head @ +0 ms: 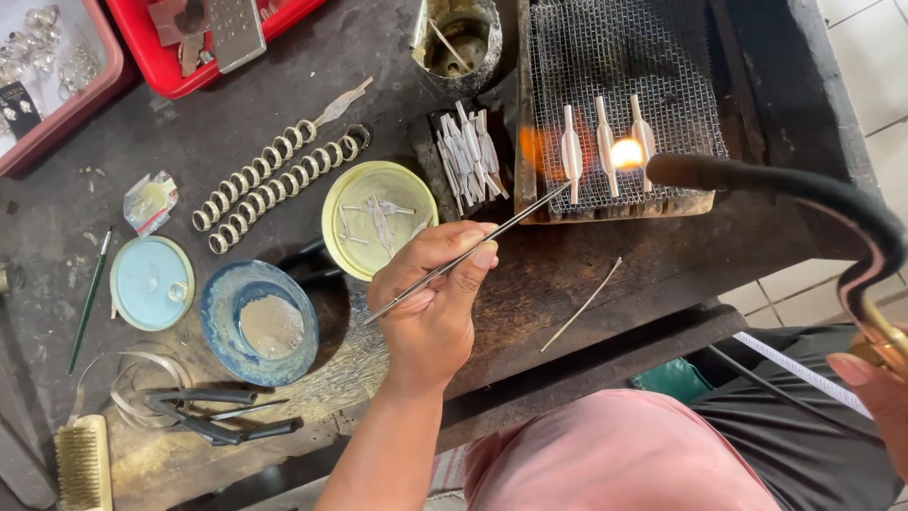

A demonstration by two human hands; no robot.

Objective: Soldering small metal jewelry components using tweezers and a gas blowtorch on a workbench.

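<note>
Our left hand (pixel 430 303) pinches thin tweezers (pixel 468 254), tip at the mesh (pixel 662 57); three pale silver spindles (pixel 605 142) lie upon it, flame-lit; our right hand (pixel 875 388) closes around the torch (pixel 785 189)

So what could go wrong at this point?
The torch flame sits on the silver pieces on the wire mesh; lingering may overheat one. The left hand holds thin tweezers whose tip nears the heat. The right hand grips the torch far back, so aim may wander.
</note>
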